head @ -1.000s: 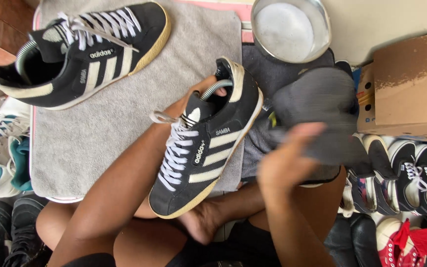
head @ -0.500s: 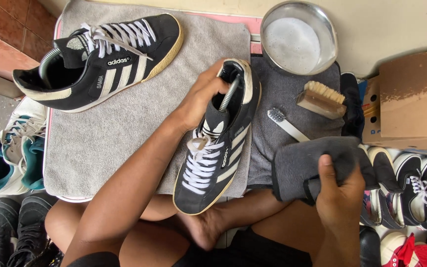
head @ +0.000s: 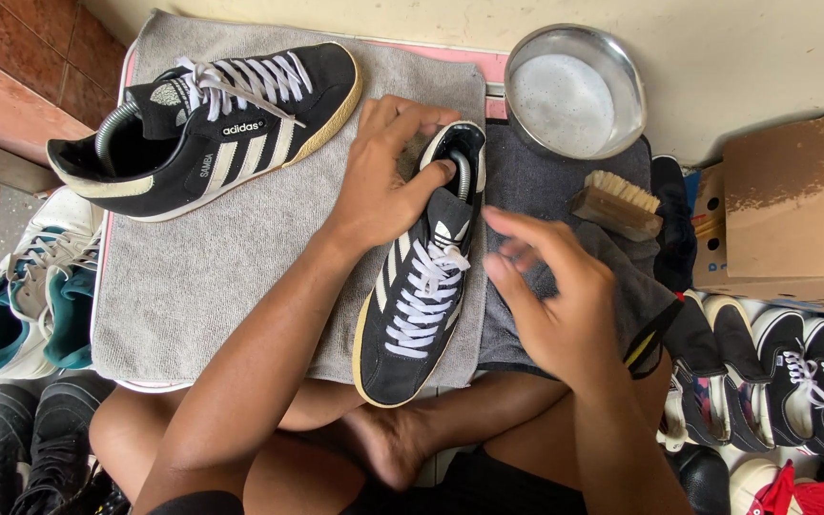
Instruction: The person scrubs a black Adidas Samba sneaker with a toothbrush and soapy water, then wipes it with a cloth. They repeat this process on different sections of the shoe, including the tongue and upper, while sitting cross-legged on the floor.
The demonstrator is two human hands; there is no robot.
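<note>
Shoe (head: 419, 286) lies at the grey towel's (head: 193, 286) right edge, left hand (head: 383, 186) gripping its heel collar. Right hand (head: 555, 305) hovers open, empty, beside the laces. Step judged: positioning for cleaning; next needs the brush (head: 617, 202).

The picture was bright, with soft daylight all over. Shadows were weak and small, just a thin dark edge under the far shoe (head: 212, 124). The metal bowl (head: 575, 91) shone a little on its rim, with no hard glare. The right hand (head: 550, 305) looked smeary at the fingers, blurred. The grey towel (head: 193, 286) and the white laces were sharp. The near corners, by the dark shoes, were dimmer.
</note>
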